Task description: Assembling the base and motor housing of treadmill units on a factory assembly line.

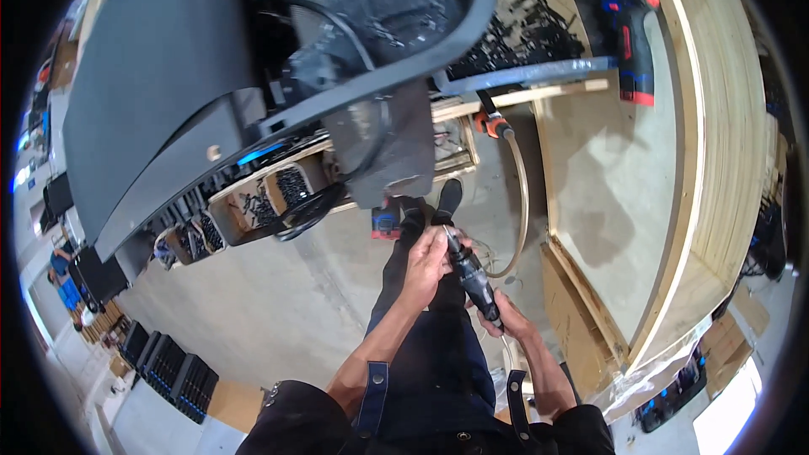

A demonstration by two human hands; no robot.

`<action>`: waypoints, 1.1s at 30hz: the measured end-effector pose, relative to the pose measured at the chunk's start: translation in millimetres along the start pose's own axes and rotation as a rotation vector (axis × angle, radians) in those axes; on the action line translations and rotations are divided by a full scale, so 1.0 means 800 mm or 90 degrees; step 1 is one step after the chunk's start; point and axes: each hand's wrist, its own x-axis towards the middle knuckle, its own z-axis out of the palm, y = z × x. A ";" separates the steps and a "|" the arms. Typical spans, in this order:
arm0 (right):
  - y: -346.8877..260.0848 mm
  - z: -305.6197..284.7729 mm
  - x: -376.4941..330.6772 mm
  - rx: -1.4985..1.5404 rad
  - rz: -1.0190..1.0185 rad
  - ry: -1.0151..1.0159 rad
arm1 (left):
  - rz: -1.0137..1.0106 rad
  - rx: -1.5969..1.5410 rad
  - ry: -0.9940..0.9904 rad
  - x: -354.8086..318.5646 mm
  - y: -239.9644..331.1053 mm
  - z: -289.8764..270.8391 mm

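- Blue-and-red cordless drill (630,25), lying on a pale wooden surface (607,177), well above and to the right of the hands.
- Orange-collared hose (516,194), curving down just beyond the hands.
- Wooden compartment box of black screws (270,194), up and to the left.
- Large dark grey machine frame (168,93), overhead left.
- Stacked black trays (173,366), far lower left on the floor.

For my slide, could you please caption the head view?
Both hands, left hand and right hand, hold a black hose-fed power tool above a concrete floor.
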 end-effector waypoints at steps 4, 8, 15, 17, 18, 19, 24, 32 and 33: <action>-0.038 0.023 -0.055 -0.099 -0.008 0.024 | 0.032 -0.071 -0.027 -0.047 0.042 0.009; -0.090 0.063 -0.077 -0.256 -0.014 0.075 | 0.150 0.022 0.010 -0.085 0.073 0.002; -0.138 0.130 -0.100 -0.271 -0.018 0.006 | 0.187 0.018 0.155 -0.156 0.131 0.003; -0.142 0.136 -0.106 -0.259 -0.010 -0.032 | 0.160 -0.009 0.136 -0.169 0.142 -0.005; -0.141 0.132 -0.105 -0.307 0.003 -0.032 | 0.126 -0.023 0.110 -0.174 0.145 -0.009; -0.144 0.131 -0.107 -0.354 0.014 -0.031 | 0.140 -0.029 0.109 -0.176 0.142 -0.015; -0.183 0.175 -0.141 -0.453 -0.024 0.034 | 0.065 -0.126 -0.057 -0.219 0.111 -0.016; -0.303 0.298 -0.215 -1.074 -0.204 0.153 | 0.107 -0.219 -0.026 -0.277 0.120 -0.005; -0.305 0.316 -0.222 -1.180 -0.248 0.209 | 0.134 -0.243 0.028 -0.280 0.129 0.009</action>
